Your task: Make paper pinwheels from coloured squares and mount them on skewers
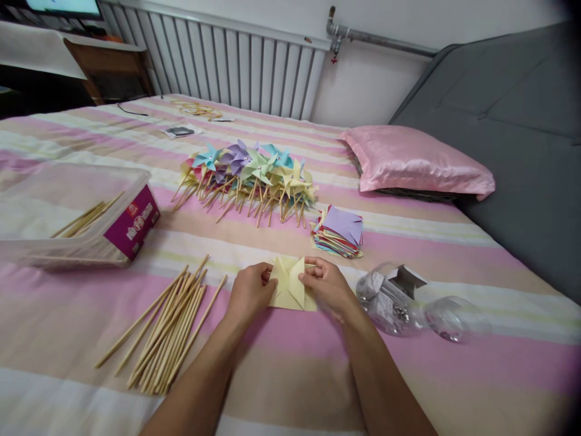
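A pale yellow square of paper (287, 289), with slits running in from its corners, is held between my two hands just above the bed. My left hand (252, 289) pinches its left side between thumb and fingers. On the opposite side, my right hand (327, 284) grips the paper with the thumb in front and the fingers behind. Beyond my right hand lies a stack of coloured cut paper squares (340, 230), a purple one on top. Left of my left hand, a loose bundle of wooden sticks (175, 333) rests on the bedcover.
Finished paper pinwheels (254, 172) lie in a row farther back. A clear plastic tub (136, 218) with more sticks stands at left. To the right are a clear jar (390, 303) holding small metal pieces and its clear lid (454, 318). A pink pillow (417, 158) lies by the grey headboard (512, 115).
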Demonstrator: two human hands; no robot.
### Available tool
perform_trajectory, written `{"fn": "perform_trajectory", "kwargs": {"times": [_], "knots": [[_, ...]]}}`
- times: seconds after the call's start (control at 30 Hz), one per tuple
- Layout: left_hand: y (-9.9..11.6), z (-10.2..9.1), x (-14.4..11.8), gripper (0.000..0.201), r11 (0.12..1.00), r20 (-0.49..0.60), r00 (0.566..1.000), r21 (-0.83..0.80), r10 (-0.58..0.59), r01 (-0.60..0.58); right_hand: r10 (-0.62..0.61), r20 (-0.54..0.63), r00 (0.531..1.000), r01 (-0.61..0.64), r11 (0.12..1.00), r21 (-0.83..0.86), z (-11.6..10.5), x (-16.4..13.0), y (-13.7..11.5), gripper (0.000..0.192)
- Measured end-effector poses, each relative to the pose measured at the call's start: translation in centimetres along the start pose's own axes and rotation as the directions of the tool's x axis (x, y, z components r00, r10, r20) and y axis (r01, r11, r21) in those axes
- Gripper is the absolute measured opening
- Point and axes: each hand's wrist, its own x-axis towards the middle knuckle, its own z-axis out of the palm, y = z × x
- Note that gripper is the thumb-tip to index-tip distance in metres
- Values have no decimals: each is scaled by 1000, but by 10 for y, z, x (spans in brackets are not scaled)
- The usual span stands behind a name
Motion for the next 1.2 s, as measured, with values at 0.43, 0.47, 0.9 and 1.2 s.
{"fn": "perform_trajectory", "kwargs": {"times": [0.43, 0.47, 0.9, 1.2], "knots": [[-7, 3, 3, 20, 972, 19, 1000, 232, 23, -27, -38, -27, 999, 38, 999, -7, -36, -13, -33, 48], [-7, 3, 3, 20, 970, 18, 1000, 243, 25, -29, -53, -51, 997, 53, 999, -6, -40, -14, -35, 48], [10, -2, -3, 36, 918, -194, 980, 396, 53, 28, -312, -337, 888, 351, 935, 59, -56, -32, -60, 36], [37, 5, -17, 43, 815, -27, 999, -579, 17, -29, -300, -222, 928, 286, 954, -93, -18, -26, -43, 34]]}}
